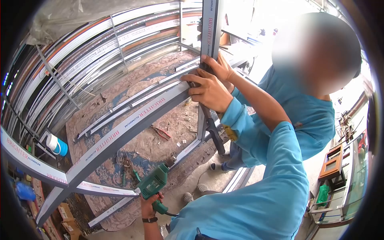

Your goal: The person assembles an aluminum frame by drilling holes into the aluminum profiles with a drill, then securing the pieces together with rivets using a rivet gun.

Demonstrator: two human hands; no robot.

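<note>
My left hand [149, 203], with a dark band on its wrist, grips the handle of a green power drill [154, 182]. The drill stands beside a curved joint of the grey, white-labelled aluminium frame [120, 132]. My right hand [219, 69] is closed round the base of the upright aluminium profile [209, 30], where it meets the long bar. Right below it, the hand [210, 90] of another person in blue holds the bar's end. A black-handled tool [215, 136] hangs under that corner.
The other person [312, 116] stands close on the right. Red-handled pliers [161, 132] and scattered bits lie on the patterned carpet [144, 142]. Racked profiles [92, 48] line the back left, near a blue and white jug [57, 145]. An orange-brown cabinet [331, 162] stands far right.
</note>
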